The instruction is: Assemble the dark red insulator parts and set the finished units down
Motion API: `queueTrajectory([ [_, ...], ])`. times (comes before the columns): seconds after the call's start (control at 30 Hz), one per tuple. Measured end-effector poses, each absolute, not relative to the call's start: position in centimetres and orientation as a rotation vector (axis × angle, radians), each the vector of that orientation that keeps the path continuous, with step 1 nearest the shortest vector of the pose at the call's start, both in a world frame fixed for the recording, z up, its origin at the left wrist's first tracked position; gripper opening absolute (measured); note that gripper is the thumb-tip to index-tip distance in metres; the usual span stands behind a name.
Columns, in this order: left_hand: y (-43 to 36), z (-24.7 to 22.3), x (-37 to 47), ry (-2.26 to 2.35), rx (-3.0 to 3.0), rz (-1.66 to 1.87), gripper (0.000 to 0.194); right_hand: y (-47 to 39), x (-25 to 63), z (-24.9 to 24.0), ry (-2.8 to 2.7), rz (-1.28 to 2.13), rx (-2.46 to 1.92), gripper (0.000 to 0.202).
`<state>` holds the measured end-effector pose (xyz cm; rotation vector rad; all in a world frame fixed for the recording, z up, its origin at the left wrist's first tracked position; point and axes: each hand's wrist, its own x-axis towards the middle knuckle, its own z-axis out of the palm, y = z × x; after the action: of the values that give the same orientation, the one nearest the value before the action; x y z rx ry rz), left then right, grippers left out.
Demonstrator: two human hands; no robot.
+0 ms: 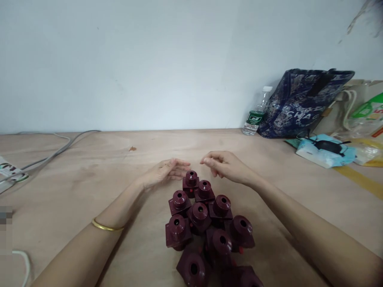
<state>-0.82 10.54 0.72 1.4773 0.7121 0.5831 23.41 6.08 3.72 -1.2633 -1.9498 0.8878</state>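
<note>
Several dark maroon plastic pieces [200, 215], each with a square base and a round top with a hole, stand close together on the table in front of me. Small red spots show low on some of them. My left hand [166, 172] is just left of the farthest piece [190, 180], its fingers stretched out and holding nothing. On the other side, my right hand [223, 164] hovers beyond the far end of the group, fingers loosely curved and apart, with nothing visible in it. A gold bangle [107, 226] circles my left wrist.
A water bottle [256, 113] and a dark blue patterned bag [302, 105] stand against the wall at right. Nearby lies a light blue packet [326, 153] with a black object on top. Cables [56, 151] and a power strip [12, 173] are at left. A small brown scrap [132, 149] lies farther back.
</note>
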Motion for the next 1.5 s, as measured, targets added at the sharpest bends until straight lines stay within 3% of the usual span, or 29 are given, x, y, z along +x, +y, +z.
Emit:
queueTrajectory([
  [0.2, 9.6, 1.0, 0.5, 0.709, 1.572, 0.584, 0.065, 6.6, 21.2, 4.0, -2.012, 1.132, -1.207, 0.031],
  [0.37, 8.5, 1.9, 2.2, 0.956, 2.001, 0.695, 0.041, 6.9, 21.9, 2.0, -1.669, 1.277, -1.335, 0.031],
  [0.53, 8.3, 2.6, 2.3, 0.963, 2.188, 0.703, 0.024, 6.4, 21.9, 2.3, -1.943, 0.644, -1.211, 0.016],
  [0.63, 9.6, 1.8, 0.8, 1.040, 1.922, 0.764, 0.029, 7.0, 23.4, 2.5, -2.057, 0.368, -1.171, 0.014],
  [0.8, 13.3, -0.5, -2.0, 1.513, 1.771, 1.177, 0.036, 8.5, 26.5, 0.8, -2.218, 0.331, -1.455, 0.013],
  [0.9, 14.5, -1.3, -2.7, 1.643, 1.737, 1.228, 0.055, 7.6, 26.5, 1.8, -2.178, 0.269, -1.501, 0.030],
  [0.97, 14.2, -1.2, -2.7, 1.695, 1.790, 1.296, 0.069, 6.3, 25.5, 3.6, -2.177, 0.403, -1.467, 0.038],
  [1.03, 13.2, -0.6, -2.3, 1.676, 1.898, 1.384, 0.066, 4.8, 24.3, 5.4, -2.253, 0.780, -1.331, 0.038],
  [1.13, 11.1, 0.8, -0.8, 1.337, 1.979, 1.193, 0.039, 3.7, 23.0, 6.4, -2.293, 0.966, -1.179, 0.026],
  [1.27, 8.8, 2.0, 1.6, 0.843, 2.008, 0.699, 0.037, 4.5, 22.4, 4.3, -2.000, 0.968, -1.219, 0.017],
  [1.4, 8.1, 2.0, 2.7, 0.962, 2.388, 0.811, 0.039, 5.2, 21.9, 2.2, -1.766, 1.115, -1.251, 0.023],
  [1.5, 8.3, 1.7, 2.4, 0.972, 2.346, 0.768, 0.031, 5.2, 22.0, 2.5, -1.942, 0.770, -1.182, 0.011],
])
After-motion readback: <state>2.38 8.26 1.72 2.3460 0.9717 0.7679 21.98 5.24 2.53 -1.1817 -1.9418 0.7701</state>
